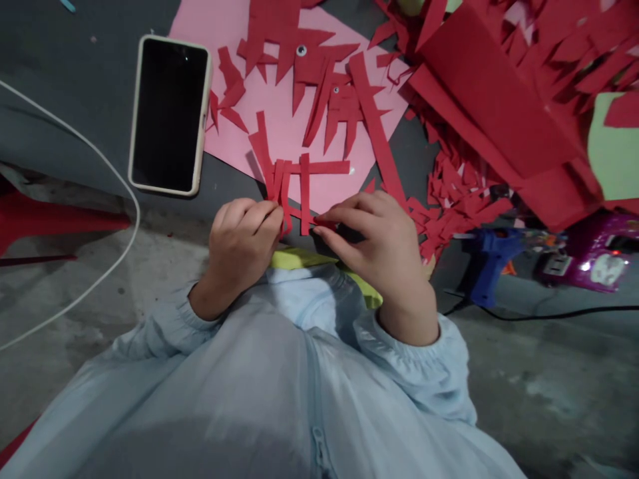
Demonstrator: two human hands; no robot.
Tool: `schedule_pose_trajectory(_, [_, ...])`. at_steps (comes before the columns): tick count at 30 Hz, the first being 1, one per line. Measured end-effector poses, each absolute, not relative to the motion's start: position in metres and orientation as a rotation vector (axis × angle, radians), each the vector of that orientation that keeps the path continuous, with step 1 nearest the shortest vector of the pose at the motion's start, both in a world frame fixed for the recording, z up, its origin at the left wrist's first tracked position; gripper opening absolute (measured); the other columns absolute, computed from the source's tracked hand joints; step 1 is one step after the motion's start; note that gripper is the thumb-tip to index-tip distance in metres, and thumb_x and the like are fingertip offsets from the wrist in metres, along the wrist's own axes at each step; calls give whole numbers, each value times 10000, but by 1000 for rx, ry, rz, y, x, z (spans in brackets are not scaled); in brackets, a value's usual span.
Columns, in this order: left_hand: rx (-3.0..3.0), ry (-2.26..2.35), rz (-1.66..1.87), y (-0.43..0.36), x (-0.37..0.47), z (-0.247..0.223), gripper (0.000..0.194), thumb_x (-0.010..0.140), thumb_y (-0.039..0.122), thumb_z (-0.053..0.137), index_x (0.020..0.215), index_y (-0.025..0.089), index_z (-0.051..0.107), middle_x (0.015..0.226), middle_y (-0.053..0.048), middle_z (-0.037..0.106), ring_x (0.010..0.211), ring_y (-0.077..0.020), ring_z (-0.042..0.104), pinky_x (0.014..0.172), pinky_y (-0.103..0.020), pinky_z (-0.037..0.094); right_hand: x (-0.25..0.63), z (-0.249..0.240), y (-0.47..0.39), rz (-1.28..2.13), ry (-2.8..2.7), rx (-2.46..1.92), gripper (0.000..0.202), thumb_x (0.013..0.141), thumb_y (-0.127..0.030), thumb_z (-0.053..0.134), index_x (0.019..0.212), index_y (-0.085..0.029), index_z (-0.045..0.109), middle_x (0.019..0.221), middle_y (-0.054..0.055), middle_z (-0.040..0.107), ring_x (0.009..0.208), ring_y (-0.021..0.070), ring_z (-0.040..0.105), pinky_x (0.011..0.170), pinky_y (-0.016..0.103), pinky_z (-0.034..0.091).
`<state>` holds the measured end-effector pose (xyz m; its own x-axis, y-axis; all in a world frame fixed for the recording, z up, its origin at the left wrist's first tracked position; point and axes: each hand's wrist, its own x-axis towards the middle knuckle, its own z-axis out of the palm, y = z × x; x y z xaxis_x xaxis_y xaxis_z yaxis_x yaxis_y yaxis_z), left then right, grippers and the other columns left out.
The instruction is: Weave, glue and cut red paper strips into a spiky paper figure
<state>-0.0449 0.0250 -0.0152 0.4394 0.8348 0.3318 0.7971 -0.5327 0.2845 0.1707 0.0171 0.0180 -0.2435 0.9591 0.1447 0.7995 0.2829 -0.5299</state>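
Note:
Several narrow red paper strips (305, 193) cross one another between my two hands, at the near edge of the pink sheet (224, 146). My left hand (244, 233) is closed, pinching the left side of the crossed strips. On the other side, my right hand (377, 233) pinches the right end of a strip between thumb and forefinger. Further up the pink sheet lie red cut-out shapes (344, 110) with spiky edges, two of them bearing googly eyes (301, 50). A longer red strip (377, 130) lies slanting to their right.
A phone (170, 113) with a dark screen lies left of the pink sheet. Red paper scraps (459, 199) and folded red sheets (504, 100) pile up at right. Nearer sits a blue glue gun (492, 256) with a black cord (559, 314), beside a purple device (594, 253). A white cable (112, 169) curves at left.

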Motion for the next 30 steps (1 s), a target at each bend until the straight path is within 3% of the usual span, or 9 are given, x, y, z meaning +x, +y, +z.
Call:
schedule_pose_trajectory(12, [2635,1598,656,30,-35,-10,306,996,333,455,1000,215,738,851,-76,759,851,-249,655,739,-396,478,164,9,7,303,-2221,-1523,185,947,-283,635,1031,-213,785,862,76,691,801,219,558,654,340,436])
schedule_pose_trajectory(20, [2597,1606,701,34,-34,-8,321,979,330,452,985,182,737,799,-86,737,812,-267,647,710,-403,451,161,16,8,376,-2074,-1437,187,924,-355,655,826,-196,650,754,43,662,736,200,556,687,343,432])
schedule_pose_trajectory(22, [2578,1594,710,34,-34,-7,357,994,359,427,984,177,734,802,-88,739,810,-270,649,706,-407,443,158,18,9,375,-2086,-1435,187,923,-370,650,932,-185,671,791,49,662,756,208,559,704,348,435])
schedule_pose_trajectory(26, [2580,1569,762,34,-35,-7,368,1011,361,418,1006,169,732,794,-79,746,808,-259,653,700,-400,427,152,20,18,402,-2193,-1467,458,940,-433,598,1303,-156,616,896,76,642,860,248,564,754,375,443])
schedule_pose_trajectory(30, [2603,1623,739,34,-35,-8,292,988,300,472,990,203,747,784,-38,757,829,-228,660,720,-370,435,150,20,26,485,-2263,-1504,521,936,-510,574,1325,-167,622,927,92,610,904,271,543,760,394,433])
